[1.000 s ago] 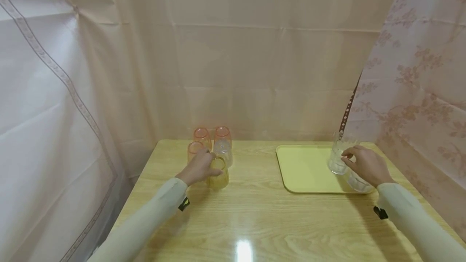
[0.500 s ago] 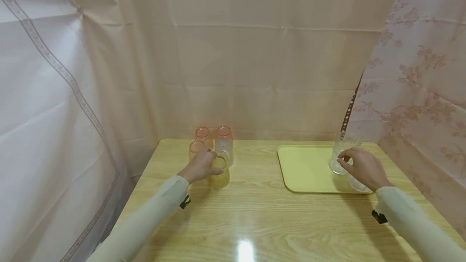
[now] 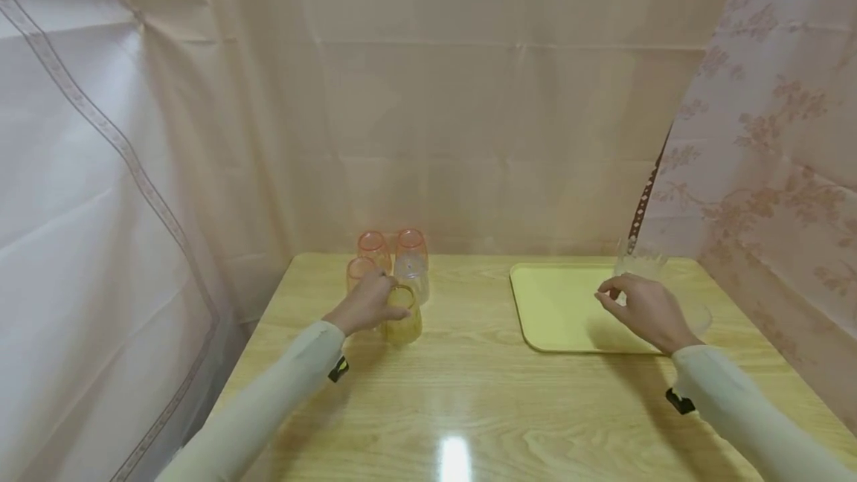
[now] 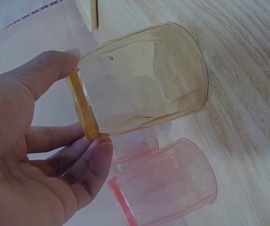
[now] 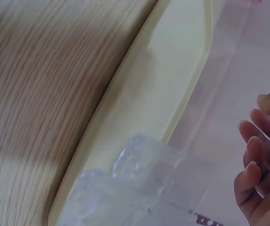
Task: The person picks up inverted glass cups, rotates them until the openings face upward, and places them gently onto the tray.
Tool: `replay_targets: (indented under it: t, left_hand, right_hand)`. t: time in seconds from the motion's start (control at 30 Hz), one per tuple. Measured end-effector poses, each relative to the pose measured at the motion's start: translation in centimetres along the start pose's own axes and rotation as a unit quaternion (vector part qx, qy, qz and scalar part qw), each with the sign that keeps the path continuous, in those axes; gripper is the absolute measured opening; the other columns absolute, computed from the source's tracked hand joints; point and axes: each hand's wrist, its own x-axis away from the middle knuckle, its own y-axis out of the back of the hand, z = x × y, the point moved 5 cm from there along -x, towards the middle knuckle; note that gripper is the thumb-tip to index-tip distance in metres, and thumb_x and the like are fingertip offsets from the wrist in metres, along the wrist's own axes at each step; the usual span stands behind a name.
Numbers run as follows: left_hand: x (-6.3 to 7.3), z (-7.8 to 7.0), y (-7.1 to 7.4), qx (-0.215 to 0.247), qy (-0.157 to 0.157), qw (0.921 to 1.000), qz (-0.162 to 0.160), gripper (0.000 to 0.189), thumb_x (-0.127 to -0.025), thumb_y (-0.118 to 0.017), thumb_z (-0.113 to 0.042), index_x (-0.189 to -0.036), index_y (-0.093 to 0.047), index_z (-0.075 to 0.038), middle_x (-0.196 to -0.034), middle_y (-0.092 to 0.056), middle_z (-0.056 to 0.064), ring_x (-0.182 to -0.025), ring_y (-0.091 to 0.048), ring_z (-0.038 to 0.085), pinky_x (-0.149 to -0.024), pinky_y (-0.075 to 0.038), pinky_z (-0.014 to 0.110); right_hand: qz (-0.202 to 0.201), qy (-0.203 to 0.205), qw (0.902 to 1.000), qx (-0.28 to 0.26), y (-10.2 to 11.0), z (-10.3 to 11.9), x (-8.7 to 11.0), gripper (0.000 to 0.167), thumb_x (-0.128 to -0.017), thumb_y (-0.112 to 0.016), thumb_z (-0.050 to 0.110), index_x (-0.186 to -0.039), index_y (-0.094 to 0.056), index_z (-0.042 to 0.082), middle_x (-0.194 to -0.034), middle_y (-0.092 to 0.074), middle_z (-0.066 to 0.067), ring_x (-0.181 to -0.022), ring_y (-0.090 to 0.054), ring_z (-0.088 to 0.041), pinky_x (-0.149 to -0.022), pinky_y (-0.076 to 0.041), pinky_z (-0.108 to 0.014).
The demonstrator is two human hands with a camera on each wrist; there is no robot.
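Observation:
In the head view my left hand [image 3: 364,305] reaches over a yellow drinking glass [image 3: 405,327] standing on the table at left. The left wrist view shows thumb and fingertips pinching the glass at its narrower, thick-edged upper end. Close behind it stand pink glasses [image 3: 411,244] and one colourless glass [image 3: 413,285], partly hidden by the hand. At right, my right hand [image 3: 648,312] hovers over a yellow tray [image 3: 559,307] with its fingers loosely bent and nothing in them. Clear glasses [image 5: 139,165] stand on the tray beside that hand, mostly hidden by it in the head view.
The wooden table [image 3: 469,385] runs between the glass group and the tray. A beige curtain [image 3: 469,132] hangs along the table's back edge. A floral curtain [image 3: 783,169] closes the right side and a white one [image 3: 80,207] the left.
My right hand has drawn leftward and slightly nearer, away from the clear glasses. The left hand stays on the yellow glass, which has not visibly moved.

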Motion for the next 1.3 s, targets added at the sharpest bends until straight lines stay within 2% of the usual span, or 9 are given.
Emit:
replay_targets:
  t: [0.13,0.43,0.67,1.1,1.3]
  left_hand:
    - [-0.2,-0.1,0.3,-0.002,-0.005,1.0,-0.001,0.061,-0.085,-0.086,-0.028,-0.123,-0.064,0.013,-0.125,-0.065,0.025,-0.117,-0.058,0.04,-0.099,-0.049,0.049]
    - [-0.2,0.1,0.0,0.009,0.004,0.9999,0.008,0.056,-0.083,-0.087,-0.029,-0.118,-0.067,0.011,-0.123,-0.065,0.022,-0.112,-0.06,0.037,-0.094,-0.052,0.047]
    - [-0.1,0.3,0.1,0.015,0.003,0.9998,0.013,0.058,-0.085,-0.087,-0.027,-0.122,-0.065,0.012,-0.125,-0.065,0.023,-0.117,-0.058,0.039,-0.099,-0.049,0.05]
    - [-0.2,0.2,0.4,-0.011,-0.006,0.9999,0.01,0.055,-0.083,-0.087,-0.031,-0.116,-0.067,0.009,-0.119,-0.065,0.02,-0.106,-0.059,0.033,-0.091,-0.051,0.047]
    - [-0.3,0.1,0.3,-0.012,-0.009,0.9999,0.008,0.054,-0.083,-0.087,-0.031,-0.114,-0.067,0.008,-0.116,-0.065,0.018,-0.103,-0.058,0.032,-0.089,-0.051,0.046]
  right_hand:
    - [0.001,0.0,1.0,-0.004,-0.4,0.9,-0.2,0.013,-0.095,-0.075,0.024,-0.101,-0.077,0.013,-0.088,-0.07,-0.001,-0.055,-0.049,-0.005,-0.048,-0.041,-0.028]
    - [0.019,-0.001,0.9997,-0.013,-1.6,3.5,-0.3,0.011,-0.093,-0.077,0.024,-0.098,-0.076,0.014,-0.086,-0.069,0.002,-0.06,-0.054,-0.005,-0.05,-0.043,-0.028]
    - [0.035,-0.001,0.9989,-0.031,-2.7,6.2,-0.4,0.014,-0.093,-0.077,0.027,-0.101,-0.076,0.016,-0.088,-0.069,0.006,-0.059,-0.048,-0.002,-0.052,-0.043,-0.026]
    - [0.038,0.033,0.9953,-0.083,-3.7,11.2,-0.5,0.013,-0.092,-0.079,0.026,-0.101,-0.076,0.017,-0.088,-0.067,0.012,-0.063,-0.048,0.0,-0.056,-0.043,-0.025]
    - [0.056,0.021,0.9925,-0.107,-4.3,12.6,-0.6,0.013,-0.092,-0.08,0.027,-0.101,-0.076,0.02,-0.088,-0.067,0.014,-0.06,-0.047,0.0,-0.054,-0.043,-0.024]
